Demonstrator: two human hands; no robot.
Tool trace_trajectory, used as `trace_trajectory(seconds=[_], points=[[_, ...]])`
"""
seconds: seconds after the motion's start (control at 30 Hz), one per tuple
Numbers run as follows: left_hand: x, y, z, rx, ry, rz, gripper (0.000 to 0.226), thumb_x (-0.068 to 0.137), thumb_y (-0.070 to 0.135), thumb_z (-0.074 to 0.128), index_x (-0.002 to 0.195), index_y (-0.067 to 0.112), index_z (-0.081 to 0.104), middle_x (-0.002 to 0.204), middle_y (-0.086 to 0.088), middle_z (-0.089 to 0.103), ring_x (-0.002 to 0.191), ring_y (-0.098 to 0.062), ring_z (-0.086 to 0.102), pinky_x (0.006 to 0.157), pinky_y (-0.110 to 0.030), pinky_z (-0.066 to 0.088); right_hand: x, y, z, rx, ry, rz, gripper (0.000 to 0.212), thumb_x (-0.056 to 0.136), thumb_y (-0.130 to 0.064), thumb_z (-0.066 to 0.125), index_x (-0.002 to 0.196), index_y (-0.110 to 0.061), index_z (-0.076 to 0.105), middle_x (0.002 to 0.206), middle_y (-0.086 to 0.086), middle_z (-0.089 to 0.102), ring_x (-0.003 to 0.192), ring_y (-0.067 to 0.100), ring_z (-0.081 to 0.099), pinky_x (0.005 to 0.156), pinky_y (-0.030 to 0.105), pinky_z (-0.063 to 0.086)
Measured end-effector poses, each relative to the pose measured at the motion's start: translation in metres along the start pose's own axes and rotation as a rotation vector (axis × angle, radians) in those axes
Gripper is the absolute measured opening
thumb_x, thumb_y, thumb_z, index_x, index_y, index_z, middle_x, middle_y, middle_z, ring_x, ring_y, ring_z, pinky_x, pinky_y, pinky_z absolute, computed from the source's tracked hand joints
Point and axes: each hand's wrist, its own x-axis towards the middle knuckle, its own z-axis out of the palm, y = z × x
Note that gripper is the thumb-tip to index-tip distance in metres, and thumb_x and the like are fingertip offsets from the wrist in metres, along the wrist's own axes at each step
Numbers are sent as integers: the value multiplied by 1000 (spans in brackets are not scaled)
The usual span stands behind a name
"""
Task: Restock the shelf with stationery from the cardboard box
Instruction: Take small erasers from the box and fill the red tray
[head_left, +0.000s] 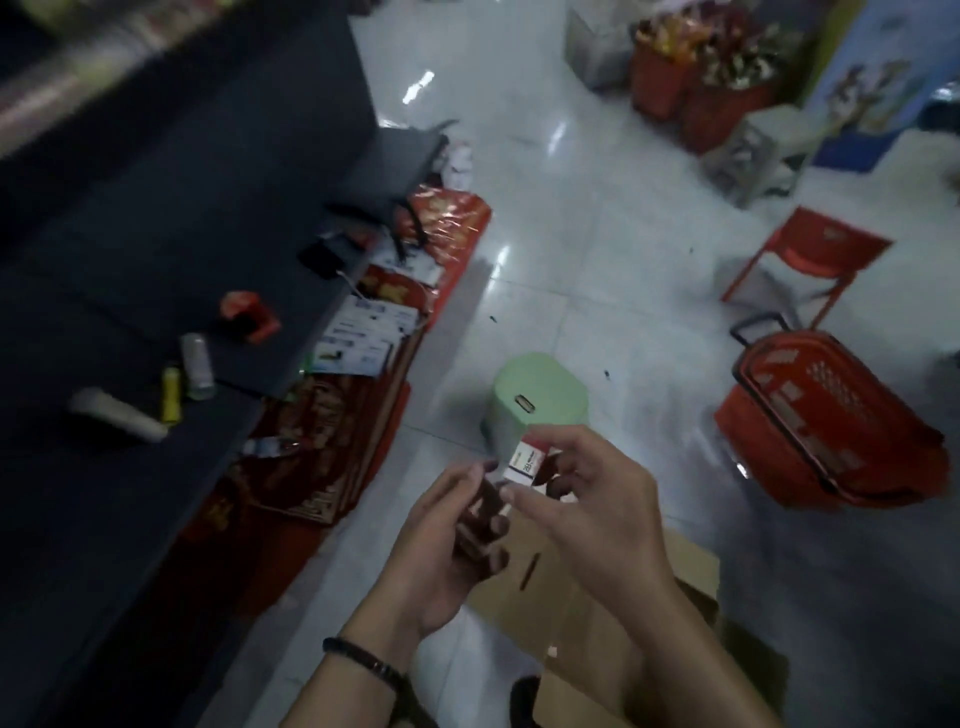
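Note:
My left hand curls round a dark stack of small items held above the floor. My right hand pinches a small white and red box just above that stack. Both hands hover over the open cardboard box, whose flaps show beneath my right forearm. The dark shelf runs along the left; on it lie a red stamp-like item, a clear tube, a yellow tube and a white roll. The picture is blurred.
A green plastic stool stands on the white tiled floor just beyond my hands. Red gift packs and white boxes line the shelf's foot. Red shopping baskets, a red chair and a grey stool stand to the right.

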Motion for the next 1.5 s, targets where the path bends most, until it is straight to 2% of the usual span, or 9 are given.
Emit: trace_trajectory(seconds=[0.13,0.27,0.47,0.53,0.7,0.83,1.03,1.27,1.5], points=[[-100,56,-36,72,6,123,33,88,45,72,110,21,77,93,-3,69,66,-14,48,47,-20,30,-10,-94,42,35,-161,-189,51,69,-25,100,113,-36,76,96,-15,75,83,13,71,73,36,61],[-184,95,-93,78,76,264,28,90,41,74,105,18,72,90,-7,63,61,-13,44,47,-20,18,-40,-162,104,32,-259,-405,51,68,-22,101,113,-27,78,107,-21,74,97,4,72,81,26,60],[-304,139,-206,231,287,491,27,84,38,79,89,13,71,75,-6,55,57,-14,46,45,-17,23,-113,-251,225,-8,-430,-695,43,69,-32,96,108,-26,78,114,-23,71,110,-1,68,93,20,55],[-346,152,-250,292,335,514,24,89,35,79,93,12,73,81,-10,55,59,-14,45,46,-19,22,-138,-281,262,-15,-519,-736,42,73,-28,96,110,-29,77,112,-23,70,108,-2,67,90,15,52],[-444,182,-352,439,424,500,24,97,35,73,100,11,76,87,-7,58,61,-14,46,46,-23,20,-182,-343,348,-95,-759,-909,37,83,-22,88,117,-30,77,133,-24,65,127,-5,59,106,14,44],[-497,206,-404,476,439,520,24,97,39,74,97,15,76,90,-3,67,63,-12,48,52,-31,17,-212,-379,413,-53,-782,-1023,27,85,-17,88,111,-25,82,120,-20,70,112,-2,67,93,20,55],[-527,248,-459,331,527,611,30,102,45,66,108,17,77,98,-4,73,64,-12,48,49,-26,20,-207,-433,495,-21,-820,-1087,19,86,-18,89,104,-24,84,107,-20,71,95,4,72,78,22,58],[-525,302,-526,172,749,765,16,103,19,68,110,26,80,111,-13,79,64,-13,51,47,-24,33,-153,-486,599,105,-828,-1045,16,84,-13,89,95,-24,83,100,-19,76,93,2,73,78,21,58],[-520,348,-598,164,1013,821,15,109,29,59,121,26,67,106,-5,79,63,-17,51,55,-33,40,-108,-540,725,28,-951,-926,13,91,-20,83,91,-32,79,93,-20,75,94,-8,68,82,10,53]])
